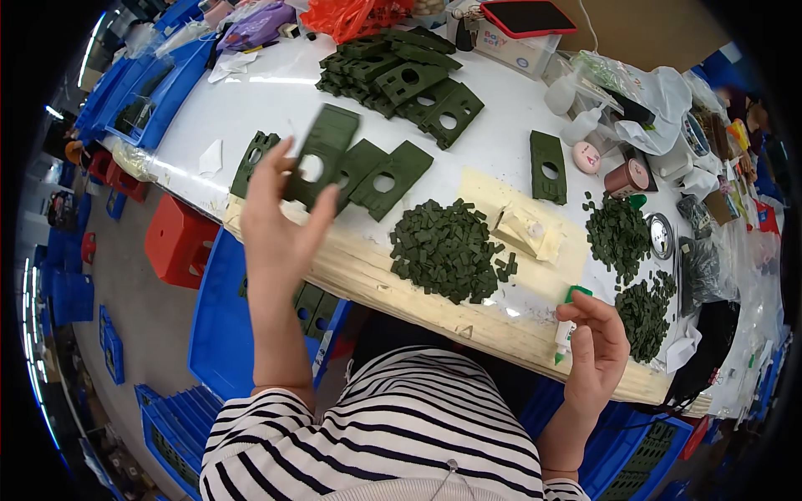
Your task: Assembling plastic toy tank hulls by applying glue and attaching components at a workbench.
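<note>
My left hand [280, 225] is over the front left of the table, thumb and fingers on either side of a flat dark green plastic plate [336, 134] with a round hole. The plate is tilted and a little blurred. Behind and beside it lie similar green plates [405, 171]. In my right hand [597, 355], at the table's front edge, is a small white squeeze bottle [565, 334] with green ends, its tip pointing down. A heap of small dark green chips [443, 250] lies between my hands, beside a cream-coloured block [526, 232].
More green plates [393, 75] are stacked at the back. One plate [548, 167] lies alone towards the right, near two more chip heaps [618, 238]. Bags and bottles crowd the right side. Below the front edge is a blue bin [213, 334]; a red stool [177, 242] stands left.
</note>
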Motion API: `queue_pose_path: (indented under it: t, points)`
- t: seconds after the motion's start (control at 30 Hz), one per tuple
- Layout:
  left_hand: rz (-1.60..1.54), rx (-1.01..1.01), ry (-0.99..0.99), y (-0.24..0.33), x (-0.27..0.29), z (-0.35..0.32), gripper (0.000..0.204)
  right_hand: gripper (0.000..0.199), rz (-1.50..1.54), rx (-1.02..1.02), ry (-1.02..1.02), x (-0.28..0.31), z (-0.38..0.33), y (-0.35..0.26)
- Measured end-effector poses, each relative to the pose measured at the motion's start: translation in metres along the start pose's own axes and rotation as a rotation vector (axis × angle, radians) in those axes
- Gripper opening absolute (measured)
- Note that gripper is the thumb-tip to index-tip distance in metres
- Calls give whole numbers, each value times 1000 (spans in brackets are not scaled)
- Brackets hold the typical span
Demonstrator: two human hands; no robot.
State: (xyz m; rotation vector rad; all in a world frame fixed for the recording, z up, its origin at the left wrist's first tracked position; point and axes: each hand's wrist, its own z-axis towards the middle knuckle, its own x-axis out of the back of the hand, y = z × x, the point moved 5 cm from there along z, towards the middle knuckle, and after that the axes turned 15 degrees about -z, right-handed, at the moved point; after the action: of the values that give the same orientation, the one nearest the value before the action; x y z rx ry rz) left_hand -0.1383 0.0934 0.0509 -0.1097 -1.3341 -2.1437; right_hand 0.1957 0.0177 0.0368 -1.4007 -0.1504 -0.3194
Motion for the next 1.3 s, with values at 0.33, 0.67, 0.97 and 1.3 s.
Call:
queue_pose_path:
  t: [0.33, 0.67, 0.97, 1.3]
  points:
    - [341, 203, -116, -92, 33, 24, 42, 17, -121, 21, 76, 32, -20, 5]
    - [618, -46, 92, -116, 79, 33, 58, 19, -198, 85, 219, 56, -38, 3]
    - [532, 187, 65, -154, 89, 35, 63, 19, -200, 161, 275, 76, -62, -7]
    - [258, -217, 174, -20, 56, -3, 54, 16, -196, 250, 265, 84, -71, -14]
